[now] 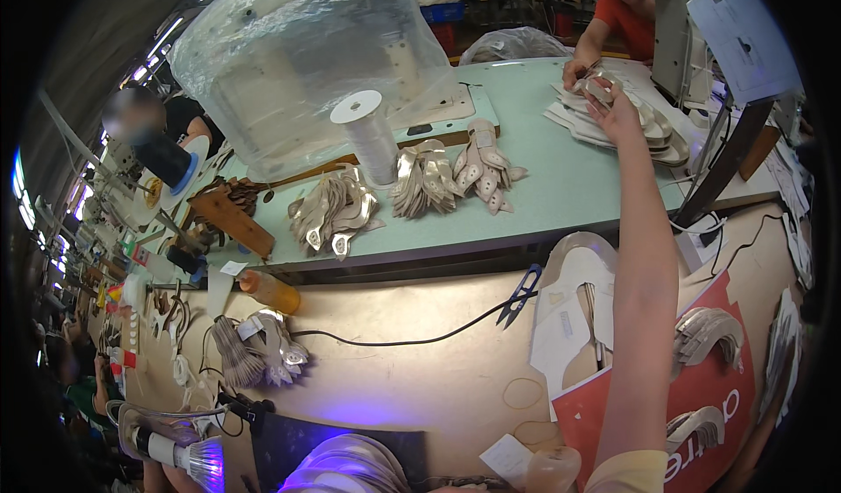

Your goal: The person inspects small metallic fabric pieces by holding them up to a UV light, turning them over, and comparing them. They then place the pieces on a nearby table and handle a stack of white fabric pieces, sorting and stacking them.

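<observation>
Your right arm stretches across to the far side of the green desk point(543, 186), and your right hand point(604, 99) has its grip curled round a pale shoe-upper piece point(601, 81) above the front part of a layered stack of pale pieces point(659, 138). Just beside your fingers is the hand of a co-worker point(574, 70) in a red top; whether that hand touches the same piece, you cannot tell from here. Your left hand can't be made out for certain — a sliver of skin shows at the lower edge, near a fanned pale stack point(346, 468) — so how its grip stands can't be told.

Left of your reach, three bundles of cut pieces point(425, 182) lie near a white thread spool point(372, 147), in front of a plastic-wrapped machine point(302, 81). On the tan desk point(420, 309) nearer you, blue-handled snips point(520, 295) lie just beside a large white panel point(559, 313). Curved pieces point(708, 335) rest on a red sheet point(736, 305) to the right, and a lit lamp point(188, 458) stands at your lower left.
</observation>
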